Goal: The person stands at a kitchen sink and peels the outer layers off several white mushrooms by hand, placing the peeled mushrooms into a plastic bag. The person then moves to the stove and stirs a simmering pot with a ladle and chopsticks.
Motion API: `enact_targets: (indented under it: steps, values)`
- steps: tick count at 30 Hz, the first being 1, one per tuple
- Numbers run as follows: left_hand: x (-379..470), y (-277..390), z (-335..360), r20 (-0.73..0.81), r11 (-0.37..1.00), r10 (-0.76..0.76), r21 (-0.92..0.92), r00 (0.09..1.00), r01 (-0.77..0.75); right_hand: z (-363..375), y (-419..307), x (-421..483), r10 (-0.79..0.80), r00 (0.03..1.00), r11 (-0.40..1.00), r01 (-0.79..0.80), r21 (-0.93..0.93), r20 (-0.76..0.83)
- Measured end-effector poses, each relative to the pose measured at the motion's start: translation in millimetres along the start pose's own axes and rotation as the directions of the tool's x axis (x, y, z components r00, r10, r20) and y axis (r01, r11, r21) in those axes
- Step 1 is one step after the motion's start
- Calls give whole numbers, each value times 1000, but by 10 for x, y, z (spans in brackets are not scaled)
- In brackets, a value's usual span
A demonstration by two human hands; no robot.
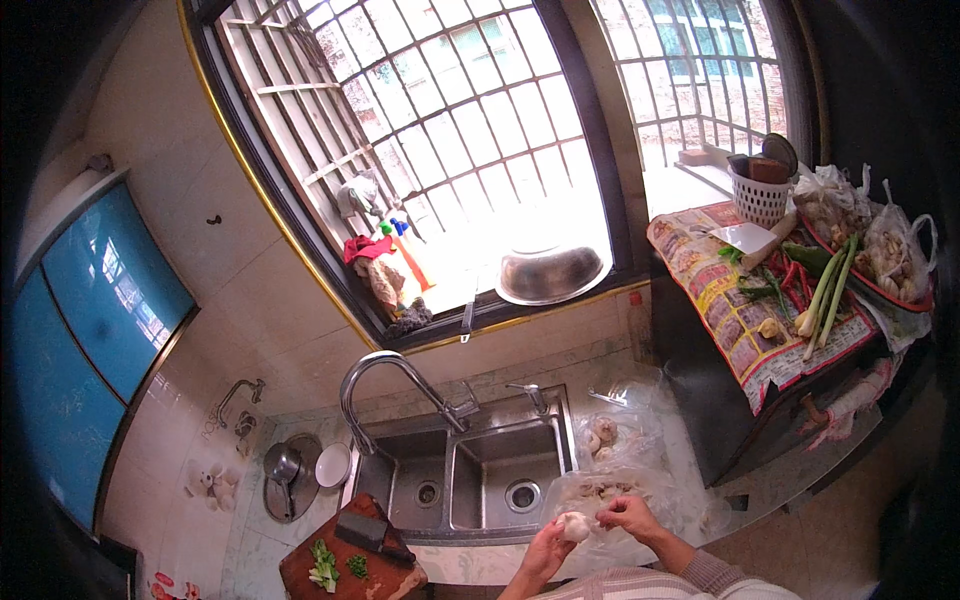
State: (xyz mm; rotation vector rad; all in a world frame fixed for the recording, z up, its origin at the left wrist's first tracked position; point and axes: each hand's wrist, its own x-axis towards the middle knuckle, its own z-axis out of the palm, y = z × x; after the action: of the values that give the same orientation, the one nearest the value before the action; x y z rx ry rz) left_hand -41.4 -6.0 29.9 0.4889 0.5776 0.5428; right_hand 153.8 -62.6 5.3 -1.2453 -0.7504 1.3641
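A whole white garlic bulb (pixel 574 526) is gripped in the fingers of my left hand (pixel 547 555). Just right of the bulb, my right hand (pixel 636 519) has its thumb and fingertips pinched together; no object shows clearly between them. Both hands are over a spread clear plastic bag (pixel 559 491) that holds loose garlic skins (pixel 600 491). Behind it on the counter lies another clear bag with several garlic bulbs (pixel 604 431).
Left of my hands is a double steel sink (pixel 502 465) with a tall faucet (pixel 390 360). A cleaver (pixel 371 534) and chopped greens (pixel 324 566) lie on a wooden cutting board (pixel 300 570). At right, scallions (pixel 829 296) and red chilies (pixel 795 277) rest on printed paper (pixel 720 300).
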Motion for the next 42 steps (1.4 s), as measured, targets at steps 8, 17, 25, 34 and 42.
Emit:
enact_targets:
  steps: [8,17,25,34,42]
  values:
    - [77,-85,-73,95,999,-2,-32,995,5,85,109,23,113,982,968,-74,238,-155]
    - [43,-104,15,119,996,44,-77,992,-35,259,154,22,174,957,903,-62,425,-230]
    - [36,-118,42,104,981,117,-169,988,-99,440,280,119,208,969,622,-28,783,-130]
    - [0,-117,-56,253,905,152,-424,955,-32,311,579,328,227,972,320,-12,947,-64]
    - [-16,35,-128,121,956,203,-238,972,-170,54,73,203,283,932,590,18,807,-227]
